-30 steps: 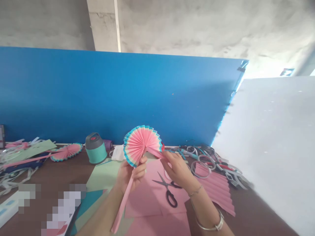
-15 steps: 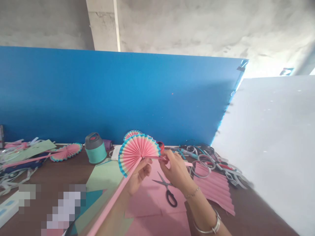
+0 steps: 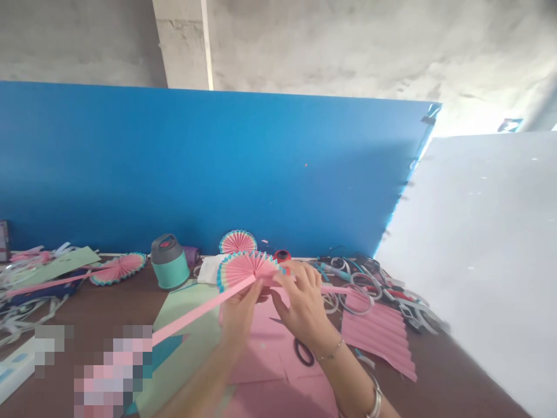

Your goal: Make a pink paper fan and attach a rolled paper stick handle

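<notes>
A pleated pink paper fan (image 3: 243, 269) with a blue and cream edge is held up over the table, long pink paper strips (image 3: 195, 313) running out from it on both sides. My left hand (image 3: 243, 305) is closed on the fan's lower middle, thumb against the pleats. At the fan's right end my right hand (image 3: 302, 296) is closed, its fingertips on the folded edge and partly hidden. Beneath the hands, scissors (image 3: 303, 352) with black handles lie on pink paper sheets (image 3: 261, 360); my right hand covers part of them.
A second fan (image 3: 237, 241) stands behind, beside a red tape roll (image 3: 282, 256). Another fan (image 3: 118, 269) lies left of a teal and grey container (image 3: 169, 264). Corrugated pink paper (image 3: 378, 331) and tangled headbands (image 3: 363, 290) are at the right. A blue panel (image 3: 195, 168) rises behind.
The fan has been lowered and tilted flatter, and its left strip has swung up to a shallower angle. My right hand has moved slightly down, covering more of the scissors.
</notes>
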`<control>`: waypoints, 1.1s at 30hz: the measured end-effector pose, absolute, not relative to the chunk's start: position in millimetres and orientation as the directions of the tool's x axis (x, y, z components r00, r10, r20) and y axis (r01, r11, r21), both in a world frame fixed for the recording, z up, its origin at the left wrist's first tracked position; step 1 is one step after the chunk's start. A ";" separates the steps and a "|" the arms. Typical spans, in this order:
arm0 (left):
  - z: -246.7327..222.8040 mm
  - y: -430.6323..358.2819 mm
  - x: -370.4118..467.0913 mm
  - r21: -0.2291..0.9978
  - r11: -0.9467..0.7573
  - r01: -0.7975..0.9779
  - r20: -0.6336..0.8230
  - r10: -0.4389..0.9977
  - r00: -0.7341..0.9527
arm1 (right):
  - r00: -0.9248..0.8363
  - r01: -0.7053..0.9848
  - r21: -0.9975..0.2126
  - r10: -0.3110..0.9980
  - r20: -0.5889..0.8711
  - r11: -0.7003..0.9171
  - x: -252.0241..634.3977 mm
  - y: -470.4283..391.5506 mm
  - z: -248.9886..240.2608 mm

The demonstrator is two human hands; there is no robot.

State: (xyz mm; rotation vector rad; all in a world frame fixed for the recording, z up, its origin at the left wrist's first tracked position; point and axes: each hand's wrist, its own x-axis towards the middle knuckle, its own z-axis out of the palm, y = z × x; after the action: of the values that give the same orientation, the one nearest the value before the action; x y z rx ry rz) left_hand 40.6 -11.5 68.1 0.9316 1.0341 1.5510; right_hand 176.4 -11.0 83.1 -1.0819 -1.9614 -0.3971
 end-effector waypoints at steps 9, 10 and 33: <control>63.3 -14.6 49.5 0.882 -0.191 -0.431 0.162 0.981 -0.105 | -0.262 0.746 -0.142 0.483 0.835 0.651 172.8 -12.6 78.7; 60.9 -14.6 49.1 0.877 -0.198 -0.439 0.176 0.980 -0.091 | -0.263 0.734 -0.148 0.478 0.838 0.663 172.9 -12.9 79.0; 68.6 -0.5 14.4 0.515 0.441 -0.735 0.144 0.800 0.582 | -0.104 0.797 -0.195 0.449 0.887 0.571 199.7 -3.4 89.1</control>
State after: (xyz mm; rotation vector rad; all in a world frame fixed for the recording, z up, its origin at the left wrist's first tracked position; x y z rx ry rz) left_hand 14.4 -0.5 68.6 0.5733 0.1274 0.9559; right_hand 199.7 -3.4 89.1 -1.0363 -1.7403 -0.4094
